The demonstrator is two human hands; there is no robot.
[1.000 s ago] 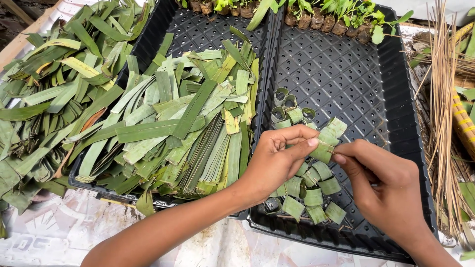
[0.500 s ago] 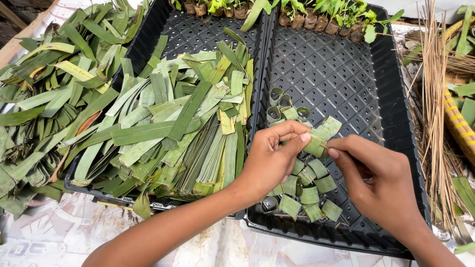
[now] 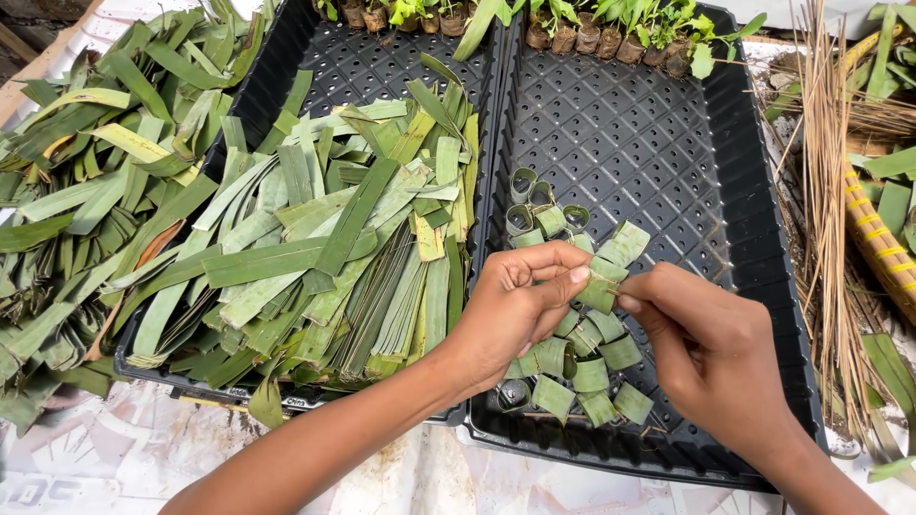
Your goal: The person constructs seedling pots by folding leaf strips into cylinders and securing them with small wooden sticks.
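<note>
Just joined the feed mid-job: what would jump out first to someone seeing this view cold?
First, the two hands at lower centre: the left hand and right hand meet over a small rolled leaf cup, pinched between their fingertips. Beneath them, a cluster of finished leaf cups sits in the right black mesh tray. To the left, a heap of cut green leaf strips fills the neighbouring tray.

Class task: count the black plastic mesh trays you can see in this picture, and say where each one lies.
2. The left black plastic mesh tray holds cut green leaf strips; the right black plastic mesh tray holds rolled leaf rings. Further trays may be hidden.
</note>
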